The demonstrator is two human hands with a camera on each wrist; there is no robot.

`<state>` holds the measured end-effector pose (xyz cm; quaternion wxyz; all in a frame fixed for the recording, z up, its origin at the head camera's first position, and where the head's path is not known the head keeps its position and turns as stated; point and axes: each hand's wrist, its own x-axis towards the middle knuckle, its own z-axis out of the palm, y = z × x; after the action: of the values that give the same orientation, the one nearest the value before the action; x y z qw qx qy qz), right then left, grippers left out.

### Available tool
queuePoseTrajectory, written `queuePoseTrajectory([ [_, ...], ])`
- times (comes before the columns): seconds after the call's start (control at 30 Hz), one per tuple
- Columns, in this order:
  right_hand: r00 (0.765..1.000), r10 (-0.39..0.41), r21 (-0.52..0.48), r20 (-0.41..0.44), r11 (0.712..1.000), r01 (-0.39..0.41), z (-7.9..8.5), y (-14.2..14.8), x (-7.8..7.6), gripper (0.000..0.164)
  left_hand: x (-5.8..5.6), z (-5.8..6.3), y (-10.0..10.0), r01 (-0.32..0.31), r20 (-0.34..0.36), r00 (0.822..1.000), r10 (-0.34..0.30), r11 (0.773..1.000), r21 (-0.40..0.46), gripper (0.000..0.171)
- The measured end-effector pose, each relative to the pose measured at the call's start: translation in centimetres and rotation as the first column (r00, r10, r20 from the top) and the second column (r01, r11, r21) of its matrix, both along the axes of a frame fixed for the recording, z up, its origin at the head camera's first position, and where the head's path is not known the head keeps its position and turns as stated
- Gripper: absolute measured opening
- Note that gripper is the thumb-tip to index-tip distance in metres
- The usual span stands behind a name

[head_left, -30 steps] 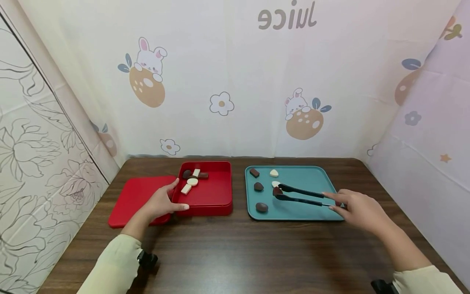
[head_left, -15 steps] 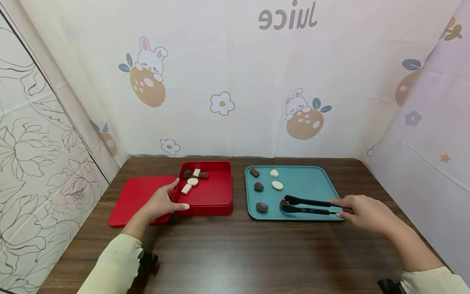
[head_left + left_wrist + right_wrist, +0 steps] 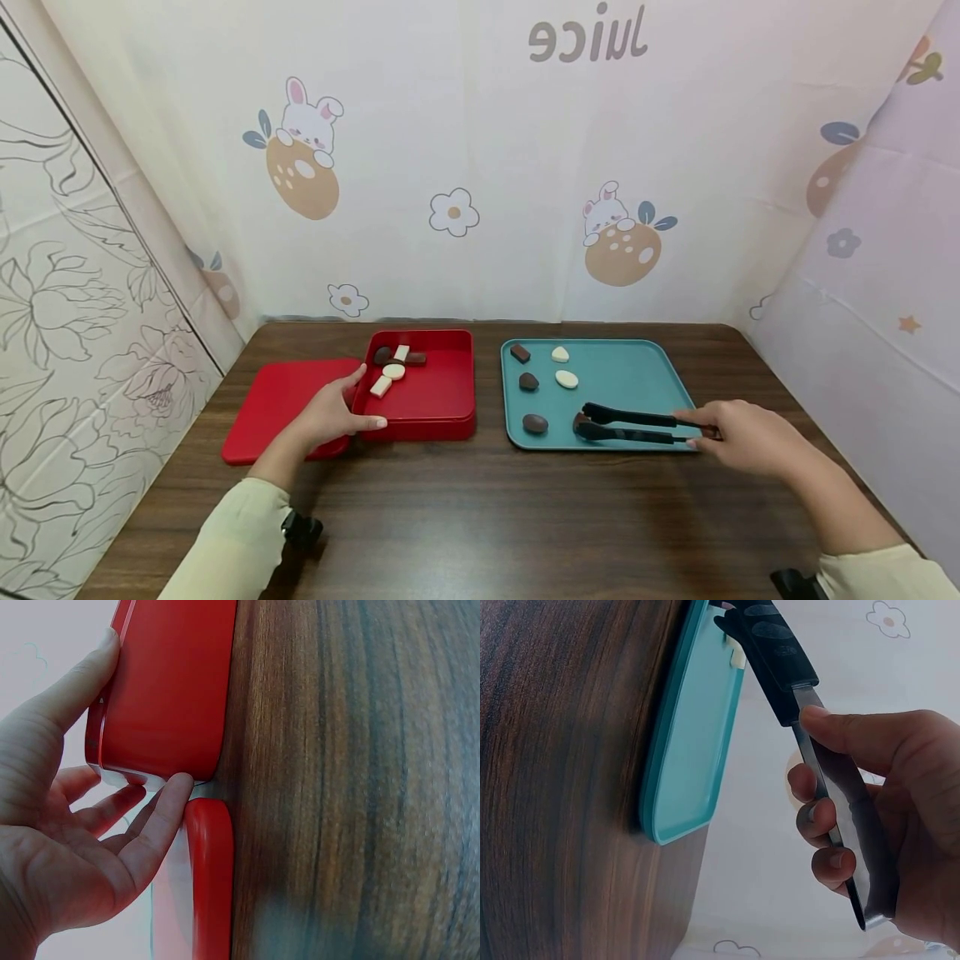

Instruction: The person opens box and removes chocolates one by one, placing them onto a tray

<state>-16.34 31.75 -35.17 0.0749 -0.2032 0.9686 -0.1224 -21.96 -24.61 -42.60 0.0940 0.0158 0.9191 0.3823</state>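
My left hand (image 3: 326,414) holds the near left corner of a red box (image 3: 442,392), thumb on its front wall and fingers along its left side. Inside the box lie several white and dark brown chocolates, grouped at the left. In my right hand (image 3: 750,435) is a pair of black-tipped metal tongs (image 3: 784,656). The tongs' tips are over the front of a teal tray (image 3: 637,371), with a brown chocolate (image 3: 580,420) between them, partly hidden. Left of it on the tray sit an oval dark chocolate (image 3: 535,423) and several other pieces.
A flat red lid (image 3: 281,400) lies left of the box, partly behind my left forearm. The brown wooden table (image 3: 465,517) carries everything. A printed curtain (image 3: 480,167) rises behind the table's far edge, with more cloth at both sides.
The tongs, holding the brown chocolate, have moved right and nearer to me, away from the white oval piece, then nearly stopped. My left hand and the box have stayed still.
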Motion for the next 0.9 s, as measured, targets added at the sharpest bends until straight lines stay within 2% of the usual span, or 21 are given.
queuePoseTrajectory([
  [0.2,0.999,-0.033,-0.018,0.007,0.999,0.033,0.1,0.0,0.1,0.044,0.0,0.1,0.1,0.0,-0.004,1.0,0.0,1.0,-0.005,0.116],
  [0.37,0.998,-0.043,-0.045,-0.046,0.998,0.041,0.1,-0.1,0.1,0.045,0.1,0.2,0.1,0.006,-0.005,1.0,-0.006,1.0,-0.007,0.116],
  [0.67,0.989,0.034,-0.176,-0.142,0.983,-0.059,-1.1,-1.1,-0.1,0.042,0.2,0.2,0.0,0.011,-0.007,1.0,-0.011,1.0,-0.005,0.116],
  [0.8,0.984,0.051,-0.158,-0.169,0.984,-0.078,-1.5,-1.6,-0.3,0.041,0.1,0.0,0.0,0.012,-0.007,1.0,-0.012,1.0,-0.005,0.117],
  [0.9,0.986,0.029,-0.11,-0.161,0.993,-0.047,-1.5,-2.3,-0.3,0.042,0.1,0.0,0.0,0.009,-0.007,1.0,-0.009,1.0,-0.004,0.116],
])
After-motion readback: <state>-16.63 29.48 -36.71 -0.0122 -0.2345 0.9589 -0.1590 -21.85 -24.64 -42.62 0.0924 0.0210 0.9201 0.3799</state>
